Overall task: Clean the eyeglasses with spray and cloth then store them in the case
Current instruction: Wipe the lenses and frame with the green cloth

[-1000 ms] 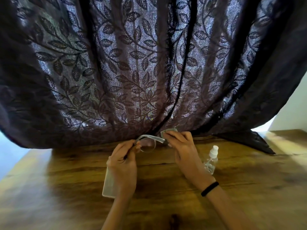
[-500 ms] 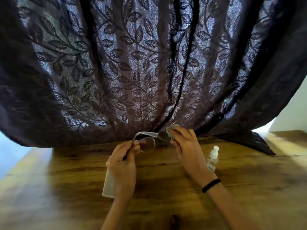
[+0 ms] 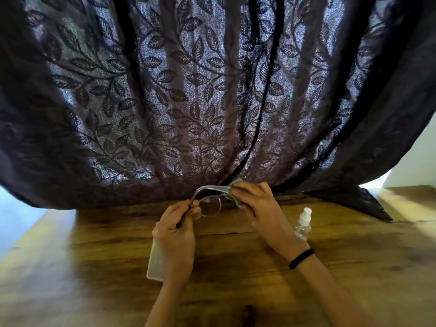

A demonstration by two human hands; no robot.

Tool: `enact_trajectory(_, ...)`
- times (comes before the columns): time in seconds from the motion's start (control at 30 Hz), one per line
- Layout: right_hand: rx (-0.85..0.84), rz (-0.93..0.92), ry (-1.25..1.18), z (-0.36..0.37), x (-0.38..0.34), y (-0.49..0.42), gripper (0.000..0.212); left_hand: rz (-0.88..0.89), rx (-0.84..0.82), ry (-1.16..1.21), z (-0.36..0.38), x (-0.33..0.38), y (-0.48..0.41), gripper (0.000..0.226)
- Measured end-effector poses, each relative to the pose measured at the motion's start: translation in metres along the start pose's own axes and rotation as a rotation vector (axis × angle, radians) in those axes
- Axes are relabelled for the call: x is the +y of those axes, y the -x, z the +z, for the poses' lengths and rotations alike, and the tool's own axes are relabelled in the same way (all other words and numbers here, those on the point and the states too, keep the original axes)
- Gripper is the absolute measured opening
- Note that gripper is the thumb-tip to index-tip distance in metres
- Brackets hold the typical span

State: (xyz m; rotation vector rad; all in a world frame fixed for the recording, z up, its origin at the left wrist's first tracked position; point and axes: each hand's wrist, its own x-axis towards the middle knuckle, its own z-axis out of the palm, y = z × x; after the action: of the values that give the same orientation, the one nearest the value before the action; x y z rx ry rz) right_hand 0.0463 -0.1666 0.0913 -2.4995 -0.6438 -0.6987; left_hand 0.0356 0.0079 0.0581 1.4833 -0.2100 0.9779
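**Grey-framed eyeglasses point(image 3: 210, 204) held above wooden table point(image 3: 236, 291), cloth at one end**

The eyeglasses were off the table, raised between both hands in front of a dark leaf-patterned curtain point(image 3: 212, 90). The left hand point(image 3: 175, 228) gripped the frame's left end, fingers curled round it. The right hand point(image 3: 259, 206) pinched a pale green cloth point(image 3: 232, 193) over the frame's right end; the lens beneath it was hidden. The other lens was exposed. A pale flat case point(image 3: 155, 263) lay on the table under the left wrist, partly covered; whether it was lidded could not be told. A clear spray bottle point(image 3: 304, 224) with a white nozzle stood upright just beside the right wrist, which bore a black band point(image 3: 302, 258).
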Motion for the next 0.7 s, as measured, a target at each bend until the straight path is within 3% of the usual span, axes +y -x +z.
enact_trajectory(0.23, 0.025, 0.119, 0.105, -0.0003, 0.0015, -0.0020, 0.051, 0.045, -0.057, -0.024, -0.0021, 0.0002, 0.0008, 0.053)
enact_trajectory(0.5, 0.029, 0.038, -0.134, 0.0077, -0.0068, 0.0038, 0.040, 0.052, -0.016, -0.020, -0.0018, -0.0034, 0.0010, 0.056)
enact_trajectory(0.7, 0.076, 0.110, 0.010, 0.0048, 0.0020, 0.0016, 0.045, 0.004, -0.052, -0.045, -0.0030, -0.0058, 0.0019, 0.054)
